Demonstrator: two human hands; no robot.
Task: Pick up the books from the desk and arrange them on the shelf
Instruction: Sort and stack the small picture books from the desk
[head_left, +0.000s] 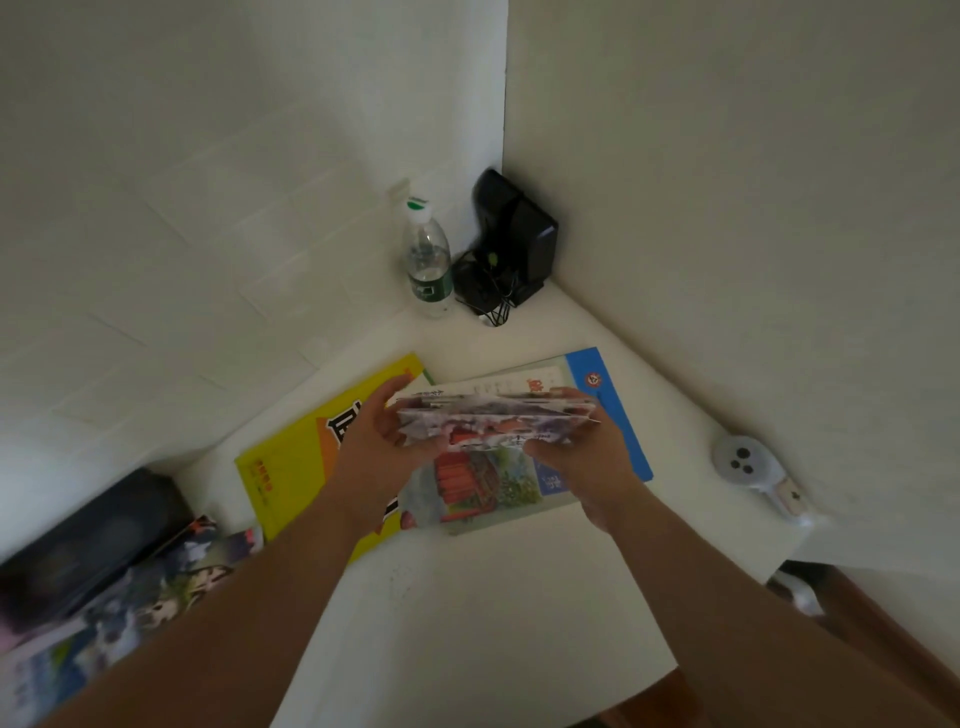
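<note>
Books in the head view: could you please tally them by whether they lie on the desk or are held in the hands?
Lying on the desk: 3 — yellow book, blue book, illustrated book.
Held: 1 — thin book, between left hand and right hand.
Total: 4

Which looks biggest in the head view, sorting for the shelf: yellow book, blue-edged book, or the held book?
1. Yellow book and blue-edged book: alike, both partly covered.
2. Held book: smallest, though seen tilted.
</note>
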